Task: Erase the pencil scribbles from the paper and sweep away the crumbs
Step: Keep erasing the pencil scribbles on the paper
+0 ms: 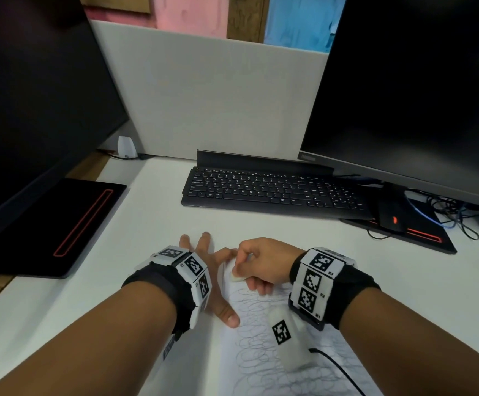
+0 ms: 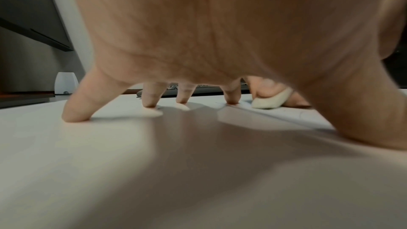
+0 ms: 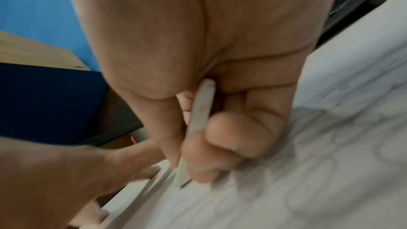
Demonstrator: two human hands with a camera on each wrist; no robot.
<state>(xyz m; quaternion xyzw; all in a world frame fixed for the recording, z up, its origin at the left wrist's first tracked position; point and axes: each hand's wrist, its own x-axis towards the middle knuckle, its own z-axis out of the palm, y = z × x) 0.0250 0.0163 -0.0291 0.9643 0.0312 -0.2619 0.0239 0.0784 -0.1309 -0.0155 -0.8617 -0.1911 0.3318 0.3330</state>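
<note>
white desk (image 1: 161, 224) carries everything. on it, near edge, i see the paper (image 1: 264, 338) covered in looping pencil scribbles (image 1: 254, 318): thin, light, floppy, likely to slide or crease under rubbing, so i judge it needs pinning flat by its left edge. my left hand (image 1: 204, 261) does that, fingers (image 2: 76, 105) spread, tips pressed down at the sheet's left edge. my right hand (image 1: 264, 262) pinches a small white eraser (image 1: 237, 277) between thumb and fingertips, its tip on the paper's far left corner. eraser looks soft, slightly grippy; hold low, near the rubbing end. crumbs not visible.
</note>
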